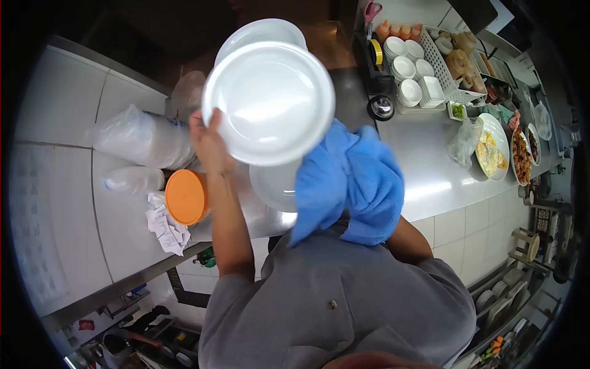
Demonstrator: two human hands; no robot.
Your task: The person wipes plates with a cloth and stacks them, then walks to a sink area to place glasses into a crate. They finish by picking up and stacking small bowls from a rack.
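My left hand [209, 141] grips a round white plate [270, 101] at its left rim, with the thumb over the edge, and holds it tilted above the counter. Part of another white plate [261, 31] shows behind its far edge. Below lies one more white plate [275, 184], partly covered by the held plate and the cloth. A bunched blue towel [362, 178] hangs in front of my chest, touching or close to the held plate's lower right rim. My right forearm [410, 240] runs in behind the towel, which hides my right hand and its fingers.
On the left are plastic-wrapped items [144, 138], an orange lid [186, 197] and crumpled paper [166, 227]. Along the steel counter [418, 178] to the right stand a call bell [381, 107], stacked small white dishes [409, 67], a white basket [452, 92] and plates of food [491, 144].
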